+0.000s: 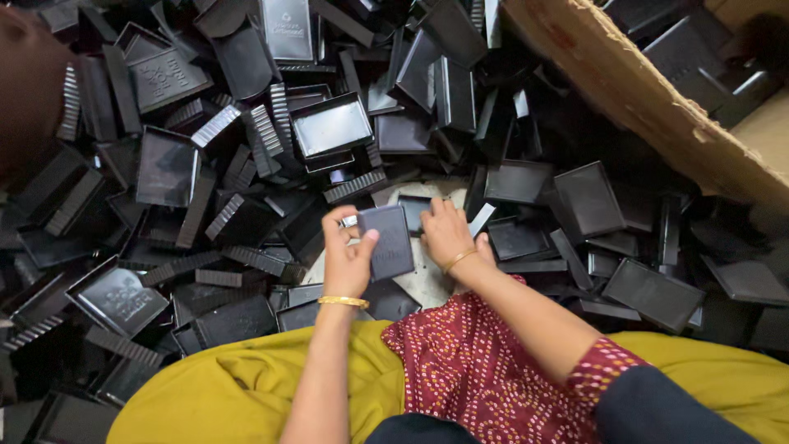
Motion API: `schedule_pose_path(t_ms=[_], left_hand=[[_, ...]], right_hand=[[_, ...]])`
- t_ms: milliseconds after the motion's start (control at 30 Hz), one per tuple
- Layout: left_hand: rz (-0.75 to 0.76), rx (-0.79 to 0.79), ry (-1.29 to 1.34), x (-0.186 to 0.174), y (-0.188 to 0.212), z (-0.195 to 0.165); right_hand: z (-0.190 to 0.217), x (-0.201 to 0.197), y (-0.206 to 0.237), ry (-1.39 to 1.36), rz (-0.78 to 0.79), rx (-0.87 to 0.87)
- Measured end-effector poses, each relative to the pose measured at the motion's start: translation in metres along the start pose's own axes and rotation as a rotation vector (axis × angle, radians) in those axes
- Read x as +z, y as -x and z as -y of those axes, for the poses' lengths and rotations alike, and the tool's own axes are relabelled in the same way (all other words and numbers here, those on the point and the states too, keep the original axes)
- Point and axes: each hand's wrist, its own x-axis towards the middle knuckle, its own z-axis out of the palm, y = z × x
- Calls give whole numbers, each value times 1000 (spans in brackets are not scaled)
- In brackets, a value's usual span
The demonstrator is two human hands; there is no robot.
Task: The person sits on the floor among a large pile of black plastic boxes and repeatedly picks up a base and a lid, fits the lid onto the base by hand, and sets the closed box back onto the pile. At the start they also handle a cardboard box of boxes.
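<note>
My left hand (347, 256) holds a small dark square box (387, 242) by its left edge, thumb on the front face, above my lap. A bit of silver shows at the box's top left corner. My right hand (445, 233) grips the same box from the right side, fingers curled behind it. Both wrists wear thin gold bangles. Below the box lies a patch of pale floor (427, 279) and a loose black tray (389, 301).
A deep heap of black plastic trays, lids and ribbed pieces (238, 164) surrounds me on the left, front and right. A brown cardboard sheet (649, 99) slants across the upper right. My yellow and maroon clothing (460, 362) fills the bottom.
</note>
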Motion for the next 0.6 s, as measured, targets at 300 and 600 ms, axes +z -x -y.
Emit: schedule_pose_path(t_ms=[300, 600], left_hand=[[72, -238, 986, 4, 6, -41], [103, -214, 900, 27, 23, -9]], right_hand=[[-51, -103, 81, -797, 202, 597], [-5, -114, 100, -131, 437, 561]])
